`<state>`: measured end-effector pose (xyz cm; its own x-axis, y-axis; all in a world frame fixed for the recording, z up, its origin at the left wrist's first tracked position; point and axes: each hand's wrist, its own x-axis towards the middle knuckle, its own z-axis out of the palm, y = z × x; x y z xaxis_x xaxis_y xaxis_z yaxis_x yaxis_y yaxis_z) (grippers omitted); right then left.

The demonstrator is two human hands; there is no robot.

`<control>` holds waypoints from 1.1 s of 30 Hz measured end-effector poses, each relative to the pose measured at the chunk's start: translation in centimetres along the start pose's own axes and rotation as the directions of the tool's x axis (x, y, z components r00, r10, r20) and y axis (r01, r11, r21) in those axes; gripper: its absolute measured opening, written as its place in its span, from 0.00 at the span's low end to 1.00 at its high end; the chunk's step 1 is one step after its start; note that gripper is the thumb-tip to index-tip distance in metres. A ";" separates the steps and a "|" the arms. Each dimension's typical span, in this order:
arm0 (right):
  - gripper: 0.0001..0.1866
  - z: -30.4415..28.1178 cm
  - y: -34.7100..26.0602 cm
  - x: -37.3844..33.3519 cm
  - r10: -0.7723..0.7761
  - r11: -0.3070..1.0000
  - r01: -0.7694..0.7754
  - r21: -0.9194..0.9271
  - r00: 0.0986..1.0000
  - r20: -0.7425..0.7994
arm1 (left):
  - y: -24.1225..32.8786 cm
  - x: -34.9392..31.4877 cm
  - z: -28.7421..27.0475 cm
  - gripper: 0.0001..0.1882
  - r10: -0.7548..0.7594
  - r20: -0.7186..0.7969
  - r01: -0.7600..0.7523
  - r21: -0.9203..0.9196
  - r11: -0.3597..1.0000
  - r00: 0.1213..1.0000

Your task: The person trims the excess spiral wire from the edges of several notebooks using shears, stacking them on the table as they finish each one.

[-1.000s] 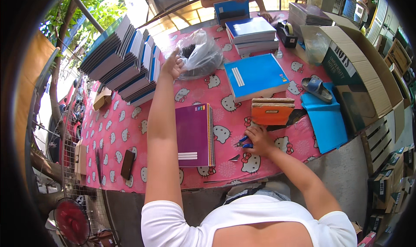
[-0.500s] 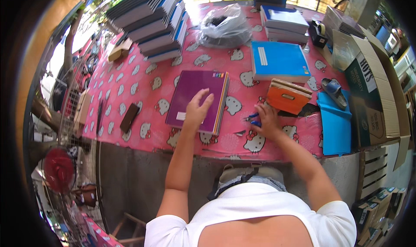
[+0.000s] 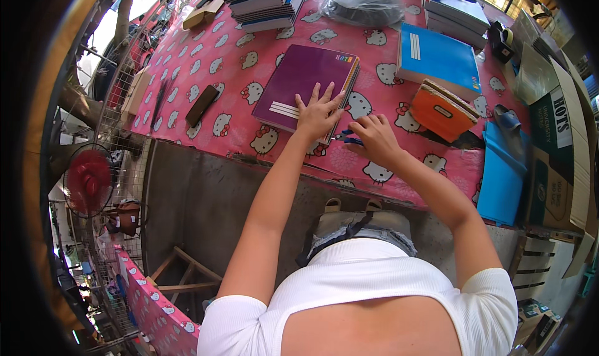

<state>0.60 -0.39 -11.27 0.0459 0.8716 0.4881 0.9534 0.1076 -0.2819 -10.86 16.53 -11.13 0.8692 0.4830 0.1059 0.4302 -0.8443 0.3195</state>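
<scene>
A purple notebook [image 3: 306, 75] lies on the table, with a stack of further covers or pages showing along its right edge, where a dark coil binding runs. My left hand [image 3: 319, 114] rests on its lower right part, fingers spread over the cover. Just right of the notebook's near corner, my right hand [image 3: 378, 142] grips a small blue-handled tool [image 3: 350, 139] that looks like pliers. The tool's tip is at the near end of the binding; my fingers hide part of the handles, and I cannot tell whether it touches the coil.
An orange wooden block-like holder [image 3: 444, 109] stands right of my right hand, a blue notebook stack [image 3: 437, 59] behind it. Farther right are blue sheets [image 3: 499, 175], a slipper [image 3: 508, 120] and an open carton [image 3: 555, 150]. A dark brown rectangular object [image 3: 203, 105] lies left.
My right hand has brought the blue-handled tool left to the notebook's near corner. My left hand has shifted right on the cover. The view has tilted, so the table sits higher.
</scene>
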 end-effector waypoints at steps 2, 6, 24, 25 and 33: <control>0.21 0.2 0.1 0.6 -0.031 0.999 0.031 -0.008 0.999 0.018 | -0.2 -0.1 0.1 0.25 -0.001 -0.009 0.000 -0.021 1.000 1.000; 0.21 0.5 0.6 1.0 -0.074 0.997 0.073 0.016 0.997 0.039 | -0.4 -0.1 0.1 0.24 -0.002 -0.016 0.002 -0.033 0.999 1.000; 0.26 -0.1 0.6 2.6 0.322 0.717 -0.664 0.212 0.585 0.744 | 1.1 0.0 -0.7 0.36 -0.048 0.047 0.042 0.117 0.992 0.998; 0.25 0.0 0.2 2.0 0.205 0.931 -0.330 0.154 0.824 0.529 | 0.9 -0.1 -0.7 0.36 -0.048 0.042 0.044 0.103 0.994 0.998; 0.24 0.1 0.3 1.5 0.012 1.000 -0.014 0.008 0.975 0.223 | 0.6 0.1 -0.4 0.36 -0.034 0.029 0.032 0.073 0.997 0.999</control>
<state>0.90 0.97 -10.71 -0.0103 0.9574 0.2886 0.9504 0.0991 -0.2950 -10.66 16.15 -10.57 0.8606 0.5048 0.0679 0.4745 -0.8430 0.2532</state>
